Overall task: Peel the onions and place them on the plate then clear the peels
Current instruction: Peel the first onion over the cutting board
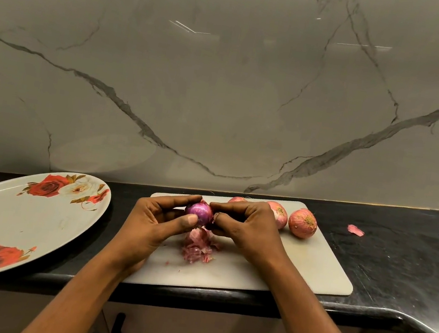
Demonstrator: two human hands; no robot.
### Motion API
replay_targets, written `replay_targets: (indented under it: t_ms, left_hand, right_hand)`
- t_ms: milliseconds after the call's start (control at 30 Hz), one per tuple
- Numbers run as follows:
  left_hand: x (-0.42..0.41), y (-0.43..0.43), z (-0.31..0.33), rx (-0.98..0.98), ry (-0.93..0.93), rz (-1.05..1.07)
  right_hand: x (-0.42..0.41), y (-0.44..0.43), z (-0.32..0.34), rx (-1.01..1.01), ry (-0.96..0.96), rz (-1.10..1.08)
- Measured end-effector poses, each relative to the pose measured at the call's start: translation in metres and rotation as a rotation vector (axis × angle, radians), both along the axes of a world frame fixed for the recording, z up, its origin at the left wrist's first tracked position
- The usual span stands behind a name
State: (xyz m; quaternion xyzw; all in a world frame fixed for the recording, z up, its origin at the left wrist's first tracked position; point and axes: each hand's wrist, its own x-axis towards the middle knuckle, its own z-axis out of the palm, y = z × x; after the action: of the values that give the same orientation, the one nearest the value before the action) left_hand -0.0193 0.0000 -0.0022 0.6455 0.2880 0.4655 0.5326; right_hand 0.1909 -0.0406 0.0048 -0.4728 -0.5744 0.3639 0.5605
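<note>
Here, a black counter runs along a grey marble wall with dark veins. On the left of the counter lies a large oval plate with red and white roses printed on it; no onion lies on it. Just beside the plate, to the right, sits a pale cutting board.

Three onions with their papery skin on stand in a row along the far edge of the board: one on the right, one in the middle partly hidden by the right hand, and one further left of which only the top shows above the knuckles. A heap of pink peels lies on the board below the hands. One stray bit of peel lies on the counter, off the right end of the board.

Both hands meet over the far part of the board, above the heap. The left hand grips a shiny purple onion, fingers curled over its top and thumb under its front. The right hand has its fingers curled, with thumb and forefinger pinching at the right side of that same onion. Whether a strip of skin sits between them is too small to tell.
</note>
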Motion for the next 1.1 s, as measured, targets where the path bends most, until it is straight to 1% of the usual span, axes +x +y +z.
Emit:
replay_targets:
  t_ms: [233, 433, 633, 967, 1100]
  left_hand:
    - [0.0019, 0.0001, 0.0005, -0.005, -0.028, 0.032]
    - [0.0027, -0.0006, 0.0011, -0.015, -0.008, 0.062]
    - [0.0009, -0.0007, 0.0015, -0.015, 0.004, 0.092]
    - [0.0023, -0.0019, 0.0028, -0.005, 0.020, 0.136]
    - [0.0024, -0.0011, 0.0027, -0.034, -0.009, 0.108]
  right_hand:
    - [-0.0002, 0.0033, -0.0032, -0.016, 0.027, -0.068]
    - [-0.0017, 0.0010, 0.0007, -0.041, 0.056, -0.040]
    - [-0.0035, -0.0014, 0.0015, -0.065, 0.033, -0.042]
    - [-0.0003, 0.0007, -0.0004, -0.043, -0.035, -0.063]
    - [-0.0005, 0.0010, -0.0008, -0.055, 0.043, -0.052]
